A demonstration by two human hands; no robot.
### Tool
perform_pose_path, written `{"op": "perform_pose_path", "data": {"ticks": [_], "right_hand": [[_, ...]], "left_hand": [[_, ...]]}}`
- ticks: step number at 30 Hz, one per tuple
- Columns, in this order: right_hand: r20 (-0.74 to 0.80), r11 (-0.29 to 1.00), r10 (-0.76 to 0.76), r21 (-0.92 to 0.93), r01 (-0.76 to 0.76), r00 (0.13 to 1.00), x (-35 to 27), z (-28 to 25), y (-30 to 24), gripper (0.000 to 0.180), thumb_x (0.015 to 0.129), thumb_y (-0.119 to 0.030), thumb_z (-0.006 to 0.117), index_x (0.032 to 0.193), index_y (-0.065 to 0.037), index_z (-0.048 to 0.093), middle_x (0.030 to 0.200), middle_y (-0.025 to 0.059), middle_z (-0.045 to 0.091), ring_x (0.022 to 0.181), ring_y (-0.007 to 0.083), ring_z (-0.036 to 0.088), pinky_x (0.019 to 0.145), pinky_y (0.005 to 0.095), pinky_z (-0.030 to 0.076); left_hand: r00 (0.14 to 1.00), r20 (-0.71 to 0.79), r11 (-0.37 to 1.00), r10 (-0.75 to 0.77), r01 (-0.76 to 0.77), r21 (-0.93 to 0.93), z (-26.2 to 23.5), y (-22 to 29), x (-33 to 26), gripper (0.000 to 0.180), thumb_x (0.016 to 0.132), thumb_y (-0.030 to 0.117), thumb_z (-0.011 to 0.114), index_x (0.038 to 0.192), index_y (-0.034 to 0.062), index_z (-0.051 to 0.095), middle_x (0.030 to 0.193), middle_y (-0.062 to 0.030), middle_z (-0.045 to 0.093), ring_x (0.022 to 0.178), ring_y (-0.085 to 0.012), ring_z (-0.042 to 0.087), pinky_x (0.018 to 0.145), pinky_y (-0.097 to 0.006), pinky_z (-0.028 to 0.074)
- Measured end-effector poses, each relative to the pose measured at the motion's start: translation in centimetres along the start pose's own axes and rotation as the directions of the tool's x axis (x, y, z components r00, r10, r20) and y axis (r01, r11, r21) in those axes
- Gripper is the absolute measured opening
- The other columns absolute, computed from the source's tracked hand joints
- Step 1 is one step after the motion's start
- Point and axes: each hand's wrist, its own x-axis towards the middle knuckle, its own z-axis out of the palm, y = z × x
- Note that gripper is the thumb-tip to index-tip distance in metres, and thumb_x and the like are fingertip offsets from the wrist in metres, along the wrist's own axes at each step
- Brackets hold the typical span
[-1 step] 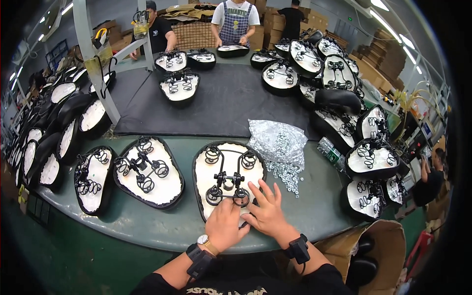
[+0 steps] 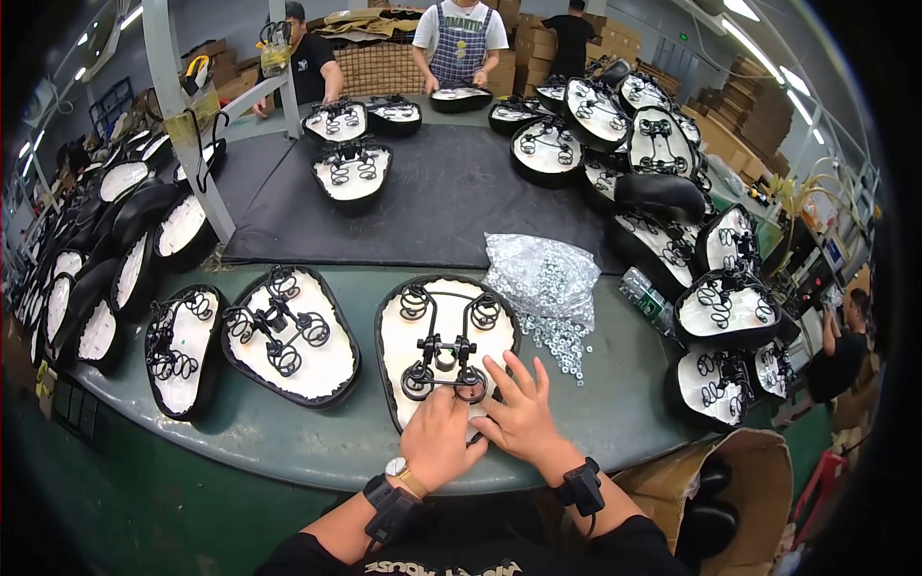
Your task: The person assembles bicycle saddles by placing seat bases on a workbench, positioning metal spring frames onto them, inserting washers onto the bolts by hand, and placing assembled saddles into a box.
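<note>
Upturned saddle (image 2: 444, 331) on green worktop (image 2: 288, 432): left hand (image 2: 440, 444) curled, right hand (image 2: 523, 415) spread, both pressing its near end. Risk: loose nuts (image 2: 559, 336) just beside could scatter if nudged.

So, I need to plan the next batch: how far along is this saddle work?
Many upturned saddles with spring frames fitted ring the table. Both hands, left hand and right hand, press on the saddle underside in front. A bag of nuts lies open beside it.

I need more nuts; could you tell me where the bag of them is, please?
In the head view, the clear bag of nuts lies right of the upturned saddle, beyond the right hand.
</note>
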Motion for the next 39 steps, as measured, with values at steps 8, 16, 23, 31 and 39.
{"op": "perform_pose_path", "data": {"ticks": [8, 16, 23, 31, 39], "right_hand": [[-0.118, 0.994, 0.11, 0.002, -0.111, 0.987, 0.2, 0.4, -1.2, 0.042, 0.084, -0.05, 0.074, 0.109, -0.016, 0.078, 0.153, 0.0101, 0.051, 0.148, 0.0348, 0.034, 0.118, 0.0645, 0.014], [-0.105, 0.998, 0.058, -0.006, -0.059, 0.993, -0.6, -1.3, -0.3, 0.04, 0.081, -0.05, 0.076, 0.104, -0.018, 0.079, 0.151, 0.013, 0.051, 0.148, 0.0363, 0.034, 0.118, 0.0644, 0.013], [-0.208, 0.985, 0.006, 0.167, 0.03, 0.978, -1.3, 0.0, 0.4, 0.025, 0.082, -0.026, 0.077, 0.102, -0.012, 0.075, 0.134, 0.0117, 0.064, 0.125, 0.0325, 0.059, 0.105, 0.0534, 0.043], [-0.189, 0.925, 0.304, -0.176, -0.337, 0.934, -5.1, 2.0, 14.4, 0.015, 0.091, -0.011, 0.067, 0.106, -0.008, 0.071, 0.104, 0.0113, 0.065, 0.097, 0.0318, 0.063, 0.082, 0.0428, 0.053], [-0.039, 0.916, 0.25, -0.314, -0.249, 0.967, -3.0, 2.2, 17.7, 0.013, 0.094, -0.014, 0.066, 0.104, -0.005, 0.069, 0.102, 0.0111, 0.064, 0.096, 0.0313, 0.062, 0.083, 0.0406, 0.051]], "left_hand": [[0.999, -0.024, 0.999, -0.031, 0.03, -0.028, 0.4, -0.6, -0.5, 0.07, 0.069, 0.03, 0.085, 0.128, 0.0027, 0.06, 0.118, -0.0116, 0.058, 0.104, -0.0281, 0.065, 0.083, -0.037, 0.056], [0.997, -0.077, 0.999, 0.004, -0.007, -0.043, 0.9, -0.3, -0.4, 0.073, 0.066, 0.028, 0.087, 0.13, 0.0047, 0.061, 0.119, -0.0103, 0.059, 0.104, -0.0277, 0.066, 0.081, -0.037, 0.057], [0.997, -0.076, 1.0, -0.025, 0.024, -0.017, 0.2, -0.7, -0.9, 0.068, 0.067, 0.035, 0.088, 0.122, 0.0033, 0.064, 0.118, -0.0117, 0.06, 0.1, -0.0294, 0.066, 0.08, -0.039, 0.057], [0.993, -0.076, 0.992, 0.087, -0.093, -0.082, 2.7, -1.5, -1.3, 0.071, 0.076, 0.034, 0.081, 0.129, -0.0074, 0.056, 0.133, -0.0231, 0.056, 0.122, -0.0373, 0.057, 0.108, -0.043, 0.046], [0.973, -0.19, 0.991, 0.13, -0.131, 0.008, 2.9, -2.2, -2.0, 0.076, 0.071, 0.028, 0.083, 0.129, -0.0087, 0.052, 0.132, -0.0246, 0.052, 0.119, -0.0377, 0.055, 0.111, -0.044, 0.043]]}}
